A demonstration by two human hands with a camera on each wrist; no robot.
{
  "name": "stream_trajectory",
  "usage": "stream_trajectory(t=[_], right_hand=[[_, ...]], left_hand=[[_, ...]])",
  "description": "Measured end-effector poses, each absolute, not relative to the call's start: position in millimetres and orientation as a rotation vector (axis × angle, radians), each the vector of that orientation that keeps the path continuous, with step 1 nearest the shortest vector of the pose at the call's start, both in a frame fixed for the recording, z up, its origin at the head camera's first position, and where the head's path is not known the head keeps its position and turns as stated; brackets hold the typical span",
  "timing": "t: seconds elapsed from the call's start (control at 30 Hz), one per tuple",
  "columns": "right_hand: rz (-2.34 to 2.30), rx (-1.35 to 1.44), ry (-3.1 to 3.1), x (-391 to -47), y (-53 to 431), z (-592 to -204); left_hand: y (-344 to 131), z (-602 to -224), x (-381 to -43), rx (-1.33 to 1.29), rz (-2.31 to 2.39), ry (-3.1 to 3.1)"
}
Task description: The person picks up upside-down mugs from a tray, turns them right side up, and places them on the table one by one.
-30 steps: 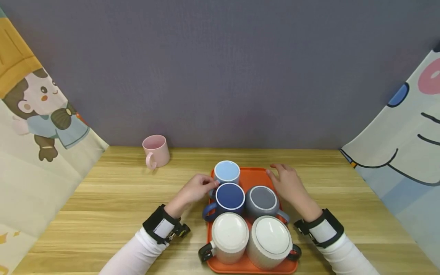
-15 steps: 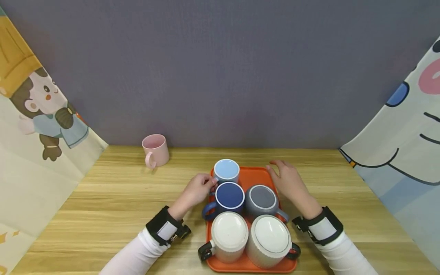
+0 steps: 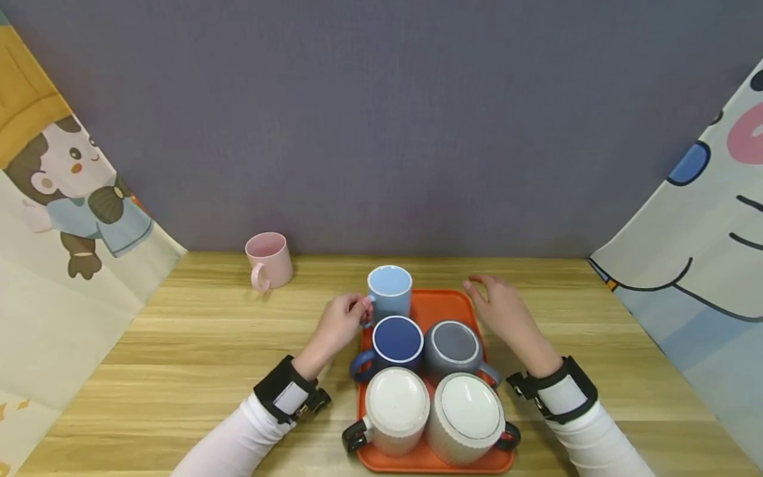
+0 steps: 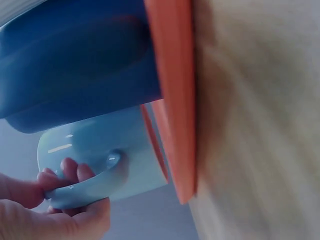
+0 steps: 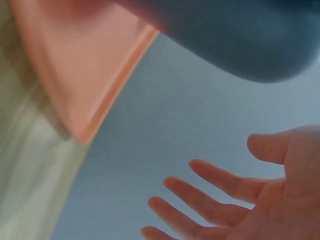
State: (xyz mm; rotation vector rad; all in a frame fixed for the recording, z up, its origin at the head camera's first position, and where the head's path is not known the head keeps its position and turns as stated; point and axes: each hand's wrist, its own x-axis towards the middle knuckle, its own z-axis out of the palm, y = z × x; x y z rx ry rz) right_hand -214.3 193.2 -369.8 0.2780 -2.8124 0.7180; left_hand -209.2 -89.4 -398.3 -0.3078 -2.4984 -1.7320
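My left hand [image 3: 340, 322] grips the handle of a light blue mug [image 3: 390, 291], which is upside down at the back left of an orange tray [image 3: 444, 306]. In the left wrist view the fingers pass through the handle of the light blue mug [image 4: 95, 160], whose rim is lifted a little off the tray. Just in front stands an upside-down dark blue mug [image 3: 398, 339]. My right hand [image 3: 505, 318] hovers beside the tray's back right corner, fingers spread and holding nothing. Nearest to it is an upside-down grey mug [image 3: 456, 343].
Two upside-down white mugs [image 3: 398, 404] with black handles fill the front of the tray. A pink mug [image 3: 271, 262] stands upright at the back left of the wooden table [image 3: 197, 331]. A grey wall panel [image 3: 381, 132] rises behind the table.
The light blue mug has risen slightly and moved a little back and left, with my left hand on its handle. My right hand has barely moved.
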Motion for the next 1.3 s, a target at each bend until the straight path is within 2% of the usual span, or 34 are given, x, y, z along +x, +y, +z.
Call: stream_trajectory(t=[0.63, 0.9, 1.3], right_hand=[[0.848, 0.26, -2.772, -206, 181, -338], [0.846, 0.248, -2.76, -201, 176, -326], [0.86, 0.265, -2.714, -197, 171, -316]], left_hand=[[-87, -360, -210, -0.236, -1.995, -2.081], [-84, -346, -210, -0.209, -2.262, -1.808], [-80, -325, -205, -0.192, -2.33, -1.653]])
